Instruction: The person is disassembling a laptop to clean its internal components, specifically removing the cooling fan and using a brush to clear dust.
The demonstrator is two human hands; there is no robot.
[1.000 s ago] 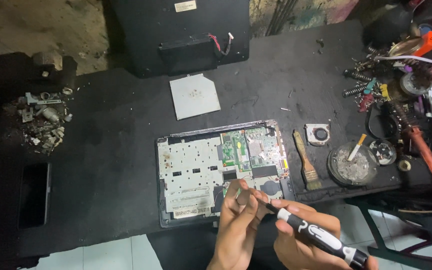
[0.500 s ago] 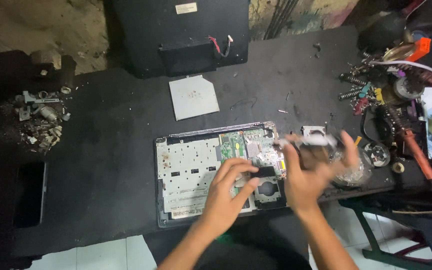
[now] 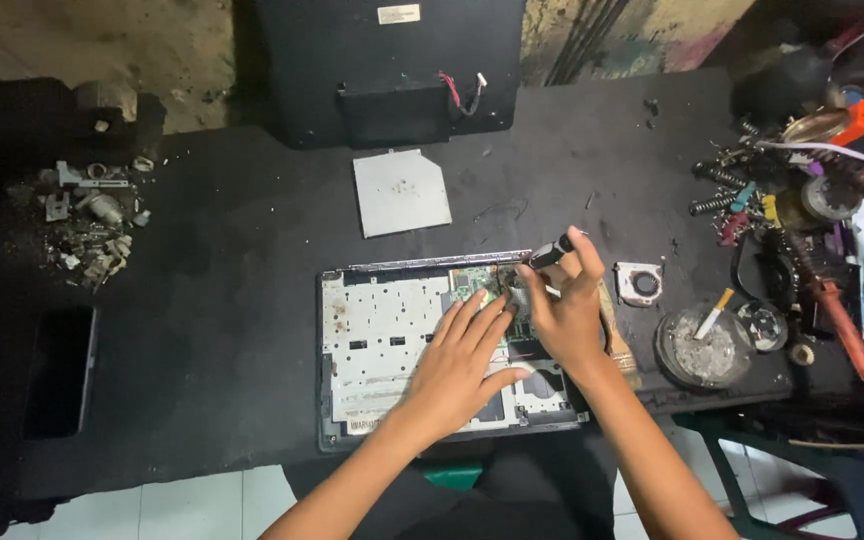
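Observation:
An opened laptop base (image 3: 382, 345) lies on the black table, its silver metal plate and green circuit board exposed. My left hand (image 3: 462, 365) rests flat on the base, fingers spread beside the board. My right hand (image 3: 564, 310) grips a black electric screwdriver (image 3: 550, 252), tip down over the board's upper right part. The tip itself is hidden behind my fingers.
A flat grey drive (image 3: 401, 192) lies behind the laptop, and a black panel (image 3: 392, 70) with red wires farther back. A small fan (image 3: 639, 281), a glass ashtray (image 3: 697, 345), a brush and a tangle of tools (image 3: 802, 210) fill the right side. Scrap parts (image 3: 87, 225) lie at the left.
My right hand swung the screwdriver from near the table's front edge up over the circuit board. My left hand moved forward and settled flat on the laptop base.

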